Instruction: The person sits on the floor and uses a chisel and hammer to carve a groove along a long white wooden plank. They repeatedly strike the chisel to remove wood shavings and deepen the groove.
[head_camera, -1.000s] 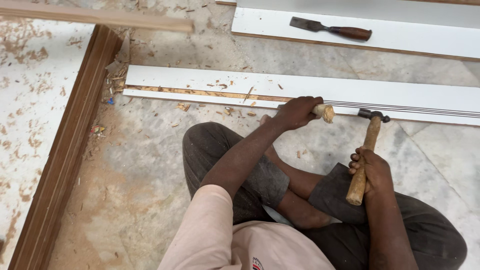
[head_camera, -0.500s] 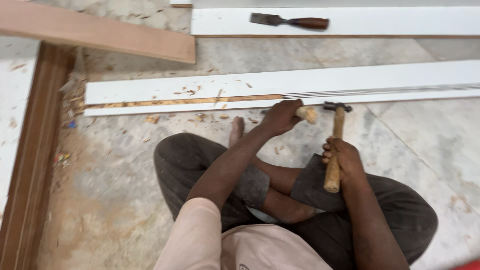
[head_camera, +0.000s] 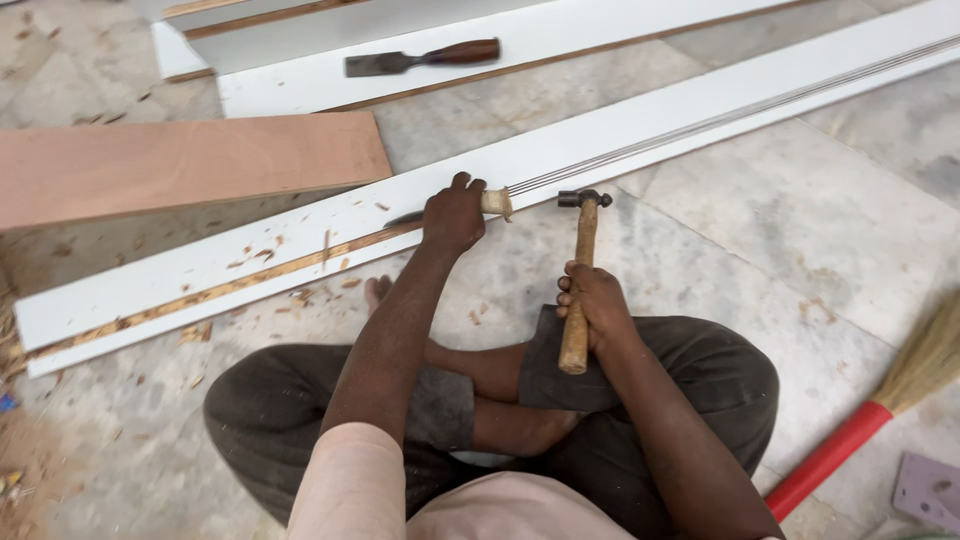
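Head view, looking down on a person seated cross-legged on a stone floor: at lower centre the right hand (head_camera: 596, 300) is wrapped tight around the wooden handle of a hammer (head_camera: 580, 280), held upright with its dark metal head just beside the near edge of a long white board (head_camera: 640, 125). Slightly above and left, the left hand (head_camera: 452, 213) closes over a pale wooden-handled tool (head_camera: 495, 203), probably a chisel, though its blade is hidden under the fist; it rests on the board's near edge where a strip of bare wood runs off toward the lower left. Wood chips (head_camera: 300, 285) litter the board and floor left of the hands. At the right edge lies a broom with a red handle (head_camera: 840, 450). Farther up, a brown plank (head_camera: 180, 165) lies at upper left, and near the top a dark-handled chisel (head_camera: 420, 58) rests on a second white board (head_camera: 600, 30). Compared with half a second ago, the long board now slants across the frame, the hammer hand sits closer to centre, and the broom has come into sight.
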